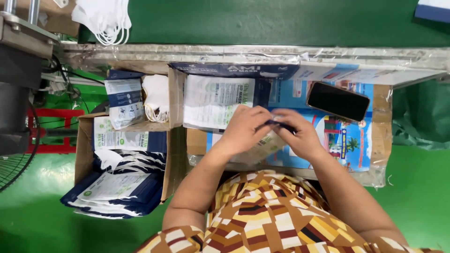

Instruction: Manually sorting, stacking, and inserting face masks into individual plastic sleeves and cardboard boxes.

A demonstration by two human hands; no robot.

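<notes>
Mask pouch [262,140], flat and printed, is held low over the cardboard work surface [382,136], just in front of the body. Its dark top edge is pinched between both hands: left hand [243,129] curled over it, fingers pressed together; right hand [302,136] closed on the strip. A black phone [337,101] is lying nearby, a pouch stack [218,100] beyond.

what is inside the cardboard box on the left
The cardboard box holds stacked flat navy-and-white mask pouches, some spilling over its front edge. A smaller box behind it holds white masks. What lies under the stack is covered.
</notes>
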